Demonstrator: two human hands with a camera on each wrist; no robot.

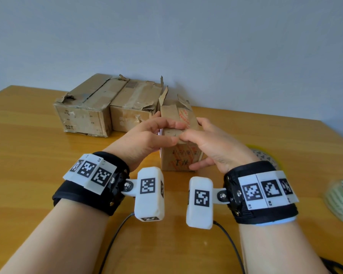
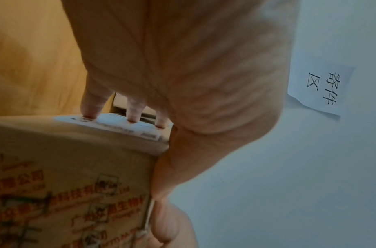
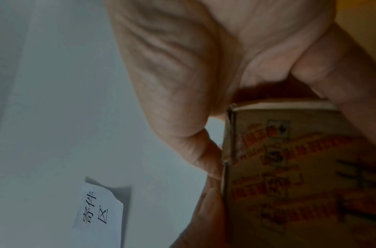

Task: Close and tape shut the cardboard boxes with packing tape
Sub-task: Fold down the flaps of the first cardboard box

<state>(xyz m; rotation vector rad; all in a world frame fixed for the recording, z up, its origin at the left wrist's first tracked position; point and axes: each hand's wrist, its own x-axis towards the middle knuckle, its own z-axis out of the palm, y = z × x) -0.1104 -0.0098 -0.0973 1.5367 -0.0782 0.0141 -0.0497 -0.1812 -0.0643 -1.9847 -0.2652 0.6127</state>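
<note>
**Both hands on the small box, flaps being held down**

While set on the wooden table (image 1: 38, 139) just ahead of both wrists, stands upright between the two hands: small cardboard box (image 1: 178, 159), orange printing and dark handwriting on the near face. Left hand (image 1: 147, 137) curled over the top left edge, thumb along the near face, fingers (image 2: 91, 104) reaching across to the far side and pressing with their tips on a white label (image 2: 119, 125) there. Right hand (image 1: 212, 143) curled over the top right edge, index fingertip on the folded top flap (image 1: 174, 133), almost touching the left thumb, remaining fingers wrapped down the right side of the box. From the right wrist, thumb (image 3: 203, 157) seen lying against the box's corner edge. Torn flap ends sticking up at the far end of the top, beyond the fingers.

Beyond the left hand, side by side and touching: two bigger, worn cardboard boxes (image 1: 83, 109), tops folded shut, old tape and ragged tears across them. Just right of the right wrist, partly hidden behind it: roll of tape (image 1: 265, 157) lying flat. Further right, at the frame's edge, something pale and blurred, not identifiable. On the wall (image 2: 310, 167) behind, a paper sign (image 2: 322, 89) with black characters. On each wrist, black strap with white marker tags.
</note>
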